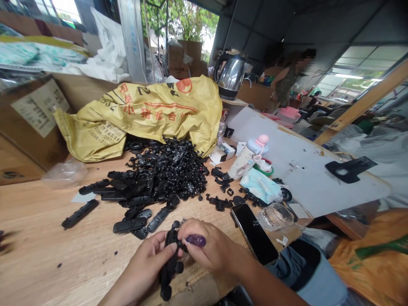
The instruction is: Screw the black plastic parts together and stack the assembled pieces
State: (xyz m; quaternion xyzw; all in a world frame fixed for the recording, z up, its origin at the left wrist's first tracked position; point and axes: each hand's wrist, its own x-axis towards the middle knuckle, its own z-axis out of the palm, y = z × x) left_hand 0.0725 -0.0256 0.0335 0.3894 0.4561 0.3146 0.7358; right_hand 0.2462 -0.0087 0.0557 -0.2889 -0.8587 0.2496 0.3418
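Near the table's front edge, my left hand [148, 260] is closed around a long black plastic part [168, 272] with round knobs along it. My right hand [208, 245] pinches a small tool with a purple handle [196, 240], and its fingers meet the upper part of the black piece. The tool's tip is hidden by the fingers. Beyond both hands lies a big heap of small black parts [172, 170], with longer black pieces [129, 225] spread on its near left side.
A yellow sack [153, 110] lies behind the heap, near a kettle [232, 74]. To the right are a phone [255, 233], a bottle [240, 161], a tissue pack [260, 185] and a clear round container [276, 216]. A cardboard box [28, 127] stands left. A person [285, 83] is in the background.
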